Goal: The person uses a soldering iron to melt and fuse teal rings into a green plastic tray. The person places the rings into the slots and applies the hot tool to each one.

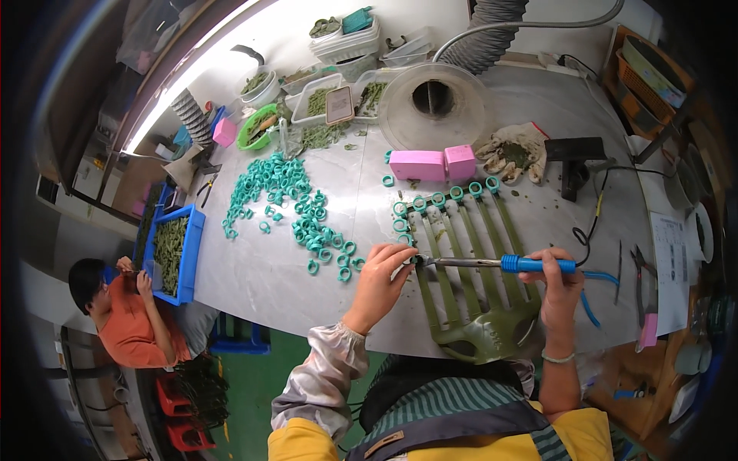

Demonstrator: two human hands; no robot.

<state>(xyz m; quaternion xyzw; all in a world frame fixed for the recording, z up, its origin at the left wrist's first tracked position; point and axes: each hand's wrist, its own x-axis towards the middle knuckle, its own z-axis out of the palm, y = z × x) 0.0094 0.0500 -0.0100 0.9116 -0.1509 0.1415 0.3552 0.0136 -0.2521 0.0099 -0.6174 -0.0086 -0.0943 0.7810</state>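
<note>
My right hand (555, 280) is wrapped round the blue handle of a soldering iron (465, 262), which points left across a green fork-shaped piece (480, 334) with several long prongs. Beside the iron's tip, my left hand (380, 280) is closed with thumb and fingers pinched. A dark green bit shows there, but what the fingers hold is mostly hidden. Teal rings (438, 200) stand in a row along the prongs' far ends, and more rings (400, 225) line the left side, just beyond my left fingertips.
Loose teal rings (284, 188) lie heaped at left centre. Pink blocks (417, 165), a stained glove (516, 150) and a clear round cover (400, 115) lie farther back. Pliers (638, 273) and a cable (596, 223) are at right. Another person (138, 323) sits at left by a blue tray (187, 265).
</note>
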